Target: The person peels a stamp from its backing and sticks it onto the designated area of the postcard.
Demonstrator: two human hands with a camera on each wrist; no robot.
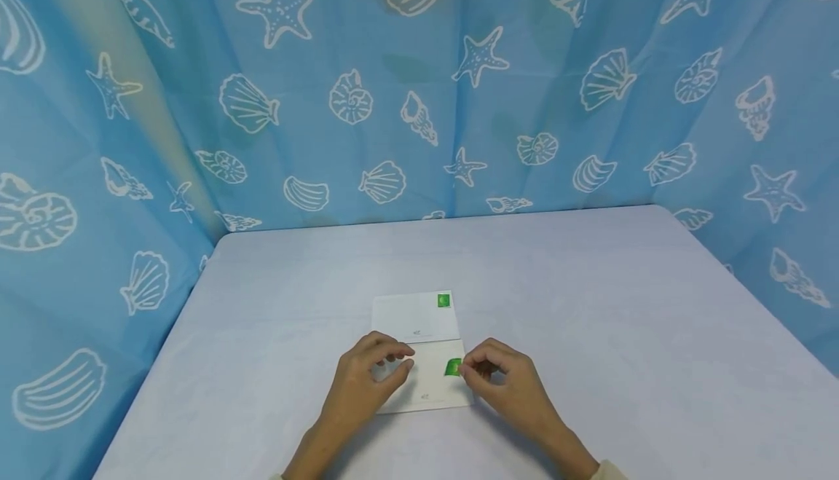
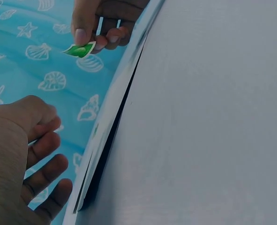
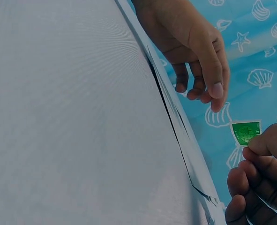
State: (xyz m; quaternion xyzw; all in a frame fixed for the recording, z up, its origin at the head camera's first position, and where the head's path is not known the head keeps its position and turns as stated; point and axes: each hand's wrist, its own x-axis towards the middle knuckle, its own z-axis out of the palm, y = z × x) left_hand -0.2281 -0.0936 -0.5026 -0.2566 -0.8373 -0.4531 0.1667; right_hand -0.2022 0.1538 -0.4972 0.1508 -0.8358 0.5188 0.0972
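My right hand (image 1: 510, 382) pinches a small green postage stamp (image 1: 452, 367) by its edge, between thumb and index finger. In the right wrist view the stamp (image 3: 245, 133) shows a white border and stands slightly curled. It is held over the right side of the near white envelope (image 1: 427, 361). Above that envelope's left side is my left hand (image 1: 365, 376), its fingers loosely bent and its thumb apart from the index finger, with nothing held. Just beyond lies a second white envelope (image 1: 403, 314), bearing a green stamp (image 1: 443, 300) in its upper right corner.
Both envelopes lie on a table (image 1: 590, 305) covered in pale cloth. A blue curtain (image 1: 419, 50) with white shells and starfish hangs behind the table and along both sides.
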